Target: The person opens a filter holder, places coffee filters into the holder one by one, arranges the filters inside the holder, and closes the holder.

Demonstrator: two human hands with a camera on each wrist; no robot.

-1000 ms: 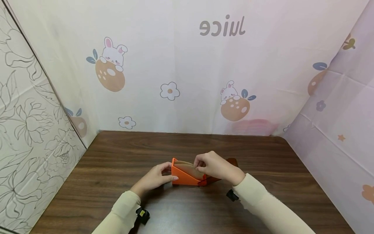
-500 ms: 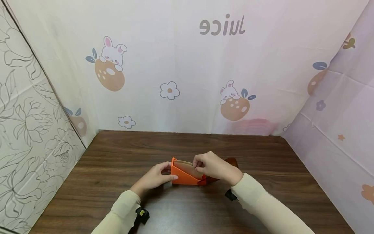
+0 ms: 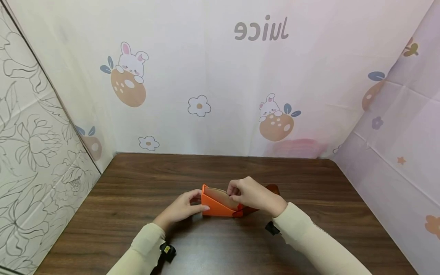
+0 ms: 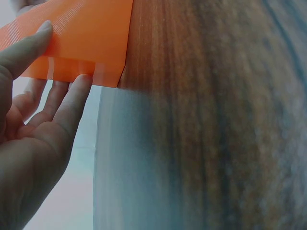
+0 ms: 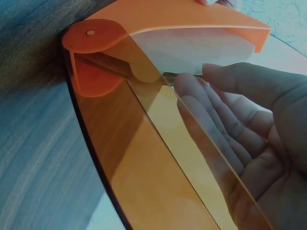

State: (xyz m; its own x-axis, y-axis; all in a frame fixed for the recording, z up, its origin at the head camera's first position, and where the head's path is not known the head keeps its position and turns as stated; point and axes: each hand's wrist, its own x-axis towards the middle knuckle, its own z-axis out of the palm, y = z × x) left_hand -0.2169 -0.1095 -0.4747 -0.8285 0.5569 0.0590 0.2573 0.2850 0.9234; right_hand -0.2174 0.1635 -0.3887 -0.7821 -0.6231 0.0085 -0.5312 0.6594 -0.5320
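An orange filter box (image 3: pixel 215 204) with a slanted front wall stands on the table, its see-through amber lid (image 5: pixel 139 158) swung open to the right on a round hinge. Inside stand tan coffee filter papers (image 3: pixel 215 194) with curved upper edges. My left hand (image 3: pixel 183 207) steadies the box's left end, thumb on the front wall and fingers round the end and back. Over the papers, my right hand (image 3: pixel 252 193) pinches their right edge between thumb and fingertips. In the right wrist view, the amber lid passes in front of part of that hand.
A dark wood-grain table (image 3: pixel 148 172) lies under everything. Behind it hangs a pale printed curtain (image 3: pixel 220 76), with more patterned cloth at both sides. Small black devices (image 3: pixel 167 252) are strapped at both wrists.
The upper edges of the papers lie closer together than a second ago. Both hands keep their places on the box and papers, and the head view has tilted very slightly.
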